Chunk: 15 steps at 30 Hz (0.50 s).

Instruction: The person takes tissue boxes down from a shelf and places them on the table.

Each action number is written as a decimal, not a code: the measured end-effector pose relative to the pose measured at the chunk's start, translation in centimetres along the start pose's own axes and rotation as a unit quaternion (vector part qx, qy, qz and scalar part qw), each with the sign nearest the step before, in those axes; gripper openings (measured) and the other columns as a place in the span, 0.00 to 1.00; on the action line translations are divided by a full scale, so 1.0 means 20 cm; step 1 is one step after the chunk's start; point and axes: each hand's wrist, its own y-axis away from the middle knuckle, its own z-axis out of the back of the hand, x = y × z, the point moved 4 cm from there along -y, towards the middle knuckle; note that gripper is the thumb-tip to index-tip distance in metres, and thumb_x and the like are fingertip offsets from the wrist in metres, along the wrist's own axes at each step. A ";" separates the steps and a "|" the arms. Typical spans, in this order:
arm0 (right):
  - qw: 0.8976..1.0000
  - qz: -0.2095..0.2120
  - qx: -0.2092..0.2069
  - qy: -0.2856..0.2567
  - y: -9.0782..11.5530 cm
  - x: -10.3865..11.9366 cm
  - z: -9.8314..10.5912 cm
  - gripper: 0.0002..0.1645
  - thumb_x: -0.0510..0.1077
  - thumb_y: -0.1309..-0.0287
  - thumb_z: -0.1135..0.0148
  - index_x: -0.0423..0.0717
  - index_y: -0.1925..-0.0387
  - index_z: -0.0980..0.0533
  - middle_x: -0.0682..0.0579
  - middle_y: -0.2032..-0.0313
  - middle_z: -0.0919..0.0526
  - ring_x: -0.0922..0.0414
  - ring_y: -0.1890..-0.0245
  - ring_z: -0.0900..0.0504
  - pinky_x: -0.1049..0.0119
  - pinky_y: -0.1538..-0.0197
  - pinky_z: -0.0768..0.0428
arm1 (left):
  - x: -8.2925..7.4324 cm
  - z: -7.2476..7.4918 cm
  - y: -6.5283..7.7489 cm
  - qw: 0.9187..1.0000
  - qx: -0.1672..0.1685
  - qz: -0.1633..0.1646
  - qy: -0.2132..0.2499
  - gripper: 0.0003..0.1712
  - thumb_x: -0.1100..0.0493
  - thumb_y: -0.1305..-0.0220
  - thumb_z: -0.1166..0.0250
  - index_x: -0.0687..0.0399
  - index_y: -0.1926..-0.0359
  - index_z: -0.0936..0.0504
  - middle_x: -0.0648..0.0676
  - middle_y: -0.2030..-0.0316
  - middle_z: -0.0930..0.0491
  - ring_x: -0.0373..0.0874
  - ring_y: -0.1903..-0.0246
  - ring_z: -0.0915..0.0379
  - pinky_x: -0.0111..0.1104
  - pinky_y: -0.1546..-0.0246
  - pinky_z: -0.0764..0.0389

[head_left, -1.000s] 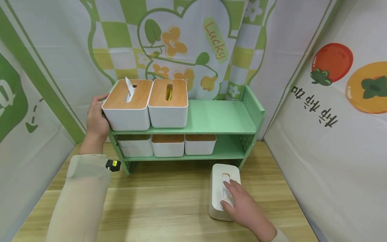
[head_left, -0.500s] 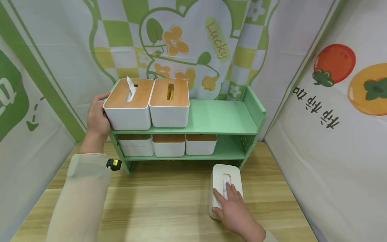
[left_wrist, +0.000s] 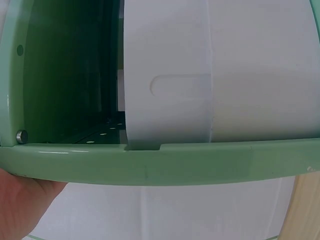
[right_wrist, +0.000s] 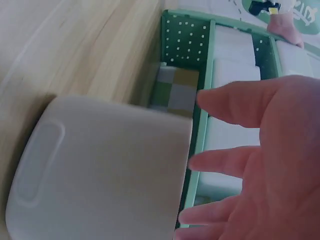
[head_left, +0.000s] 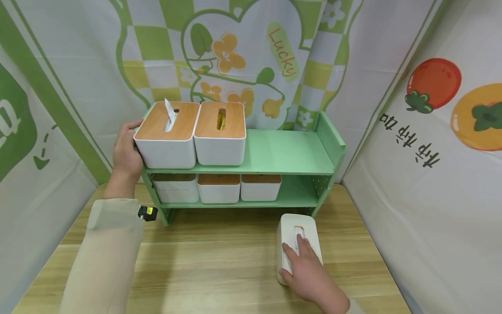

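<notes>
Reads "Lucky" (head_left: 282, 52) in orange letters on the slanting green strip (head_left: 276, 31) of the back cloth (head_left: 247, 48). On the right-hand cloth (head_left: 451, 213), below the fruit pictures (head_left: 434, 80), reads 如, 柿 and 柿 (head_left: 406, 134) in dark strokes, turned upside down. On the left-hand cloth (head_left: 43, 205), shows white lettering (head_left: 8, 114), cut off and unreadable, plus a dashed green arrow (head_left: 41, 163) pointing downward. In the right wrist view, shows white marks (right_wrist: 300, 11), too blurred to read.

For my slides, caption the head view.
The right hand touches a white tissue box on the table; the left hand grips the green shelf at its left end.
</notes>
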 end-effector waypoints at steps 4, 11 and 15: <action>1.000 -0.003 -0.006 0.024 0.00 0.01 -0.03 0.33 0.50 0.34 0.38 0.34 0.35 0.30 0.20 0.34 0.43 0.23 0.35 0.44 0.39 0.35 0.41 | 0.00 0.00 0.00 1.000 -0.003 0.000 -0.004 0.31 0.47 0.23 0.71 0.51 0.32 0.32 0.54 0.32 0.34 0.44 0.34 0.42 0.37 0.36 0.44; 0.999 -0.008 -0.010 0.036 0.00 0.00 -0.05 0.32 0.48 0.32 0.40 0.30 0.36 0.30 0.13 0.38 0.44 0.20 0.38 0.43 0.36 0.38 0.37 | 0.00 0.01 0.00 1.000 -0.008 0.001 -0.005 0.31 0.48 0.24 0.71 0.51 0.32 0.31 0.54 0.33 0.33 0.43 0.35 0.41 0.36 0.37 0.43; 0.999 -0.011 0.000 0.037 0.00 -0.01 -0.03 0.31 0.46 0.32 0.40 0.28 0.37 0.31 0.11 0.39 0.44 0.19 0.38 0.44 0.36 0.37 0.39 | -0.01 0.00 0.00 1.000 -0.006 -0.001 -0.008 0.32 0.48 0.24 0.71 0.52 0.32 0.31 0.55 0.33 0.33 0.44 0.35 0.42 0.37 0.36 0.43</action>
